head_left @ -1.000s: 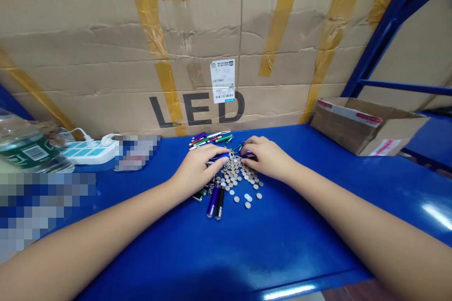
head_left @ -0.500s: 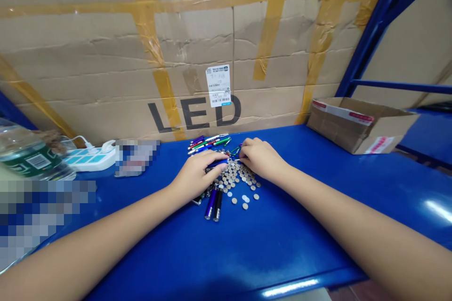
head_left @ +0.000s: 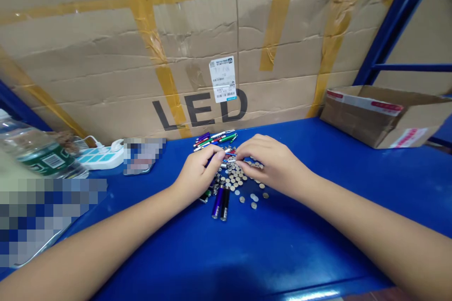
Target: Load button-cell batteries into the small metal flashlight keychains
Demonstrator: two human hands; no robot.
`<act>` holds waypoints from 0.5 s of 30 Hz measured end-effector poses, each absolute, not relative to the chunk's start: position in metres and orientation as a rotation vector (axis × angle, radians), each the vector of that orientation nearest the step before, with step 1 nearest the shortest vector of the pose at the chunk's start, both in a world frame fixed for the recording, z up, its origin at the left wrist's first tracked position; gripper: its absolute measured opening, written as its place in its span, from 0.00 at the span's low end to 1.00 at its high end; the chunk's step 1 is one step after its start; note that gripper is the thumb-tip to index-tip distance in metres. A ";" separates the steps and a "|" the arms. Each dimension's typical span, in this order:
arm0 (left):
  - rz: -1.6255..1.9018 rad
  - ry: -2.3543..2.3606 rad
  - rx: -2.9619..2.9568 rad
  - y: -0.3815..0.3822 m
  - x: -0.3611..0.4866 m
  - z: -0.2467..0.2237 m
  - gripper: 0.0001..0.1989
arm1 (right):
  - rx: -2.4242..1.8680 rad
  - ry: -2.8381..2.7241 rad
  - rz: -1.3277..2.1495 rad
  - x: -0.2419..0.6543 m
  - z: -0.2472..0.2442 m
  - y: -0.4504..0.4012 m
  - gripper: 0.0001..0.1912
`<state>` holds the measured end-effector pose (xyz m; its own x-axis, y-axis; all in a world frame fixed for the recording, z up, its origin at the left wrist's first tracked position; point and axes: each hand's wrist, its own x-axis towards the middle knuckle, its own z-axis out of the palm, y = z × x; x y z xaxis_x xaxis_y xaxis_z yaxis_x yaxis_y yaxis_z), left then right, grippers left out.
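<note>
Above a pile of coin-like button cells (head_left: pixel 236 178), my hands meet fingertip to fingertip. My left hand (head_left: pixel 197 169) is closed, thumb against fingers, at one end of a slim blue tube with silver (head_left: pixel 230 154). The other end sits in the pinched fingers of my right hand (head_left: pixel 273 160). Fingers cover most of the tube. Nearer me, a purple mini flashlight (head_left: pixel 218 203) and a black mini flashlight (head_left: pixel 225 204) lie side by side. Behind my hands is a heap of coloured metal pen-like tubes (head_left: pixel 212 139). Small silver parts are partly hidden under my left hand.
A large taped carton (head_left: pixel 197 70) stands along the back of the blue tabletop (head_left: pixel 282 240). At the right is an open cardboard box (head_left: pixel 363 117) beside a blue rack post (head_left: pixel 384 28). Leftward are a power strip (head_left: pixel 104 156) and a plastic bottle (head_left: pixel 45 153).
The view has shifted, so things appear slightly to the right. My fingertips have come closer together around the blue tube. My right hand has turned, its fingers now lower over the cells.
</note>
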<state>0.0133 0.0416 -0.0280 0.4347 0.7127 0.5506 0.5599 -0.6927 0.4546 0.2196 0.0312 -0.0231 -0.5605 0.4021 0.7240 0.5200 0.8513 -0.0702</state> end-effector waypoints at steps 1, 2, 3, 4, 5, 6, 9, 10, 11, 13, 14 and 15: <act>1.080 1.126 2.472 0.040 0.014 -0.026 0.13 | -0.687 -2.235 -0.234 0.219 -0.024 0.031 0.05; 1.061 1.145 2.458 0.039 0.016 -0.025 0.12 | -0.715 -2.233 -0.290 0.219 -0.026 0.031 0.05; 1.041 1.166 2.442 0.038 0.017 -0.024 0.11 | -0.739 -2.236 -0.357 0.219 -0.027 0.032 0.07; 1.018 1.185 2.425 0.038 0.019 -0.023 0.11 | -0.759 -2.250 -0.428 0.219 -0.029 0.032 0.10; 0.997 1.200 2.406 0.037 0.020 -0.022 0.11 | -0.774 -2.275 -0.496 0.219 -0.030 0.033 0.11; 0.977 1.206 2.393 0.037 0.021 -0.021 0.11 | -0.795 -2.312 -0.550 0.219 -0.031 0.033 0.12; 0.910 1.157 2.425 0.037 0.022 -0.021 0.12 | -0.931 -2.459 -0.612 0.216 -0.033 0.032 0.12; 0.881 1.127 2.453 0.037 0.023 -0.021 0.12 | -0.983 -2.504 -0.619 0.214 -0.033 0.031 0.13; 0.854 1.100 2.482 0.037 0.023 -0.021 0.12 | -1.028 -2.545 -0.625 0.212 -0.033 0.030 0.14; 0.819 1.073 2.532 0.037 0.023 -0.021 0.13 | -1.095 -2.610 -0.645 0.209 -0.032 0.027 0.14; 0.812 1.074 2.549 0.036 0.024 -0.021 0.14 | -1.134 -2.623 -0.655 0.207 -0.032 0.026 0.14; 0.809 1.079 2.561 0.036 0.024 -0.022 0.14 | -1.183 -2.624 -0.663 0.206 -0.031 0.026 0.14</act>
